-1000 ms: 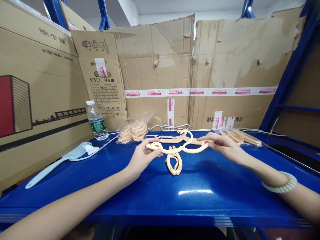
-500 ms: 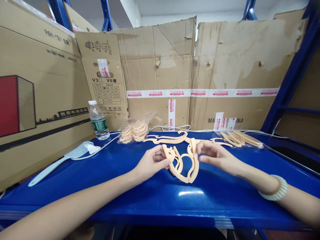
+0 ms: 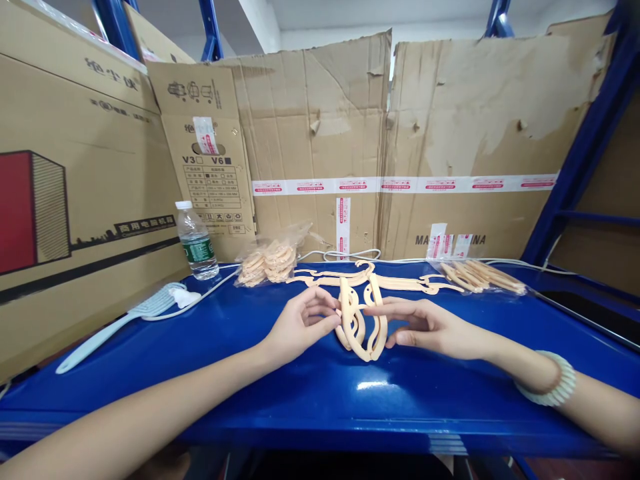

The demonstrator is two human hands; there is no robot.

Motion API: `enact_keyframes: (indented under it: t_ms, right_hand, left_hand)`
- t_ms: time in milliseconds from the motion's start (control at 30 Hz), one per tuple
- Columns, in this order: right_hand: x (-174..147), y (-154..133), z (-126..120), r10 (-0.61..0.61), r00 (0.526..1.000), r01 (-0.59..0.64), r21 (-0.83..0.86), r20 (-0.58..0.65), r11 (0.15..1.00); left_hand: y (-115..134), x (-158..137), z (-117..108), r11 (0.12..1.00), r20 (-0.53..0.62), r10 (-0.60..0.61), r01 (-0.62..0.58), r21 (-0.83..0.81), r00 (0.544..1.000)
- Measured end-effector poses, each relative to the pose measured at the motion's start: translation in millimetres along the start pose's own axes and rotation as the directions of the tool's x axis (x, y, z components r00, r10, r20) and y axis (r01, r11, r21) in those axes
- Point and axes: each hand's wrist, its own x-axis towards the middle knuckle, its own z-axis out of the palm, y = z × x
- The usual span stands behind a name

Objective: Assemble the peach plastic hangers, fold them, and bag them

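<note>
A beige plastic folding hanger is held up over the blue table, its two arms folded close together and upright. My left hand is closed on its left arm, thumb in front and fingers behind. My right hand is at the other arm; its forefinger is stretched across that arm and its thumb is apart, near the lower edge. Behind, an unfolded beige hanger and other similar pieces lie flat, partly hidden by my hands.
Bagged beige parts lie at the back left, bagged long pieces at the back right. A water bottle and a pale blue fly swatter are at left. A dark flat device lies right. Cardboard stands behind.
The right arm of the folding hanger has swung left towards the other arm, narrowing the gap. My right hand has moved left with it; my left hand has stayed nearly in place.
</note>
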Motion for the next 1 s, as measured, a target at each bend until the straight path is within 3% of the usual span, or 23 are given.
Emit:
enact_keyframes:
  t_ms: [167, 367, 600, 800, 1000]
  right_hand:
    - [-1.8, -3.2, 2.4, 0.011, 0.999, -0.013, 0.056, 0.031, 0.998]
    - [-4.2, -3.1, 2.7, -0.035, 0.999, 0.035, 0.005, 0.031, 0.999]
    - [-5.0, 2.9, -0.6, -0.055, 0.998, 0.054, -0.012, -0.026, 0.998]
    - [-5.2, -0.2, -1.1, -0.038, 0.998, 0.039, -0.017, 0.046, 0.999]
    - [-5.1, -3.2, -3.1, -0.001, 0.998, 0.004, -0.047, 0.057, 0.999]
  left_hand:
    - [3.1, -4.4, 2.3, 0.992, 0.164, 0.067, -0.084, 0.097, 0.984]
    - [2.9, -3.4, 0.6, 1.000, 0.200, 0.004, -0.008, 0.022, 0.980]
    - [-0.7, -0.8, -3.6, 1.000, 0.162, -0.011, 0.006, 0.027, 0.987]
    - [4.2, -4.6, 0.1, 0.998, 0.243, -0.049, 0.037, 0.051, 0.969]
    - [6.7, -6.8, -0.6, 0.969, 0.315, 0.027, -0.102, 0.225, 0.949]
